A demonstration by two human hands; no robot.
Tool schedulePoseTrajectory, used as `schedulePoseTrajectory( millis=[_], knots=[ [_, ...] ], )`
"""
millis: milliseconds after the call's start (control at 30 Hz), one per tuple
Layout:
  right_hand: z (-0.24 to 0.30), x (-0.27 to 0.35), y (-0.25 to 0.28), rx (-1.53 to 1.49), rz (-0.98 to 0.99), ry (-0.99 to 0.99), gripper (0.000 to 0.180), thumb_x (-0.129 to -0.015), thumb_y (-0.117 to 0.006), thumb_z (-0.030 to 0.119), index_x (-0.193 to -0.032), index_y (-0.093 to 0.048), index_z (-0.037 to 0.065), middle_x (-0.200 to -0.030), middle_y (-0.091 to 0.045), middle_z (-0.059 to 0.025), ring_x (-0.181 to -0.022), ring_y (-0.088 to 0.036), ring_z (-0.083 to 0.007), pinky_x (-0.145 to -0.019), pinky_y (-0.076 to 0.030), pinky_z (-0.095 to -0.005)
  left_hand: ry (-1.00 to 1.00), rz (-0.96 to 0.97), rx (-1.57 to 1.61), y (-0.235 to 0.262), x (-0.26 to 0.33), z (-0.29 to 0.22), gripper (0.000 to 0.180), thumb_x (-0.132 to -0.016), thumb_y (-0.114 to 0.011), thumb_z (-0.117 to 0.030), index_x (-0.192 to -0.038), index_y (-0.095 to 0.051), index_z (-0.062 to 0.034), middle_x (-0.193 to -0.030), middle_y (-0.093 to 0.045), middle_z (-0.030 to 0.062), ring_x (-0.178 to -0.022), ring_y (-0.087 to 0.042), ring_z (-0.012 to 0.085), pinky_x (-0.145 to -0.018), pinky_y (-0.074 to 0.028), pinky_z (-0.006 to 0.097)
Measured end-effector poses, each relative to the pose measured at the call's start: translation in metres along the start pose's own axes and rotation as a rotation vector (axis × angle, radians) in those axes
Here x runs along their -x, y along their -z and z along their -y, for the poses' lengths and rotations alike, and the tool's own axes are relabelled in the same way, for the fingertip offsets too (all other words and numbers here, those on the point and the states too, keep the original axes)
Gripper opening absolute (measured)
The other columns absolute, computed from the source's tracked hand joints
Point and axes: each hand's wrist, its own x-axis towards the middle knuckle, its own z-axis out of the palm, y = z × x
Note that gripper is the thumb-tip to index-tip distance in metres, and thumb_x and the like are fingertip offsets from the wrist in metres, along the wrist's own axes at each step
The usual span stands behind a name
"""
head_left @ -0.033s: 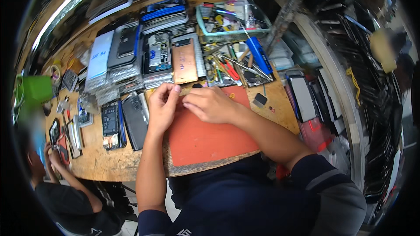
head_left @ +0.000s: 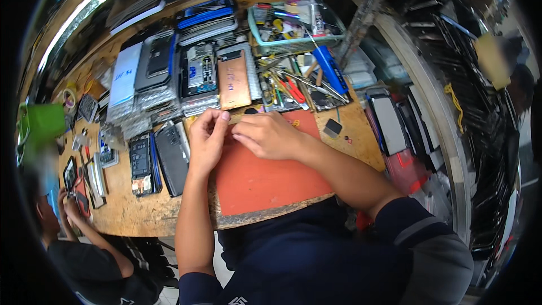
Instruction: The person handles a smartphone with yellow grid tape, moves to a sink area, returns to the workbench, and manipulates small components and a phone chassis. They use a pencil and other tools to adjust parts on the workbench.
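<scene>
Over the back part of an orange mat (head_left: 265, 178), my two hands are close together with fingers bent inward. My left hand (head_left: 208, 140) is closed, its thumb against the curled index finger. My right hand (head_left: 266, 134) is closed too, thumb and fingertips pinched toward the left hand. Whatever sits between the fingertips is too small or hidden to make out. Just beyond the hands lies a copper-coloured phone back panel (head_left: 235, 83). Small yellow bands (head_left: 295, 123) rest on the mat by my right hand, and a small black square piece (head_left: 332, 128) lies to its right.
Stacked phones and screens (head_left: 124, 79) line the back left. Behind the mat at right are loose hand tools (head_left: 282, 87), a blue-handled screwdriver (head_left: 332, 70) and a green basket (head_left: 296, 42). Opened phones (head_left: 144, 164) lie left of my forearm. A co-worker's hands (head_left: 70, 206) work at far left.
The whole view has shifted very slightly. Both hands keep the same pose over the mat.
</scene>
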Motion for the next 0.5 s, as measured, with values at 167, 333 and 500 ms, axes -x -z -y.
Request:
schedulePoseTrajectory(
  millis=[167, 333, 500],
  knots=[
    [-0.002, -0.007, 0.006, -0.034, -0.029, 0.004, 0.011, -0.091, -0.065, 0.013, -0.086, -0.061, 0.004, -0.084, -0.064, -0.0125, -0.073, -0.067, -0.0352, -0.062, -0.053, -0.0476, 0.037, 0.04, 0.026, -0.002, -0.003, -0.002, 0.021, -0.105, -0.061, -0.023, -0.094, -0.062, -0.005, -0.076, -0.06, -0.0031, -0.065, -0.054, 0.0034, -0.055, -0.048, 0.021],
    [-0.002, -0.004, 0.003, -0.009, 0.0, 0.049, 0.01, -0.089, -0.066, 0.013, -0.087, -0.062, 0.003, -0.085, -0.066, -0.0123, -0.075, -0.068, -0.0353, -0.065, -0.055, -0.0475, -0.01, 0.023, 0.035, -0.003, -0.003, -0.002, 0.018, -0.105, -0.061, -0.019, -0.093, -0.064, -0.0048, -0.074, -0.058, -0.0043, -0.065, -0.05, 0.0031, -0.059, -0.041, 0.02],
    [-0.019, -0.012, 0.037, 0.217, 0.057, 0.031, 0.015, -0.091, -0.066, 0.019, -0.088, -0.069, 0.005, -0.084, -0.067, -0.012, -0.077, -0.069, -0.0291, -0.065, -0.056, -0.0418, -0.02, 0.005, -0.07, -0.005, -0.005, -0.002, 0.021, -0.104, -0.063, -0.021, -0.09, -0.063, -0.0046, -0.072, -0.056, -0.0049, -0.062, -0.049, 0.0019, -0.055, -0.041, 0.02]
  ],
)
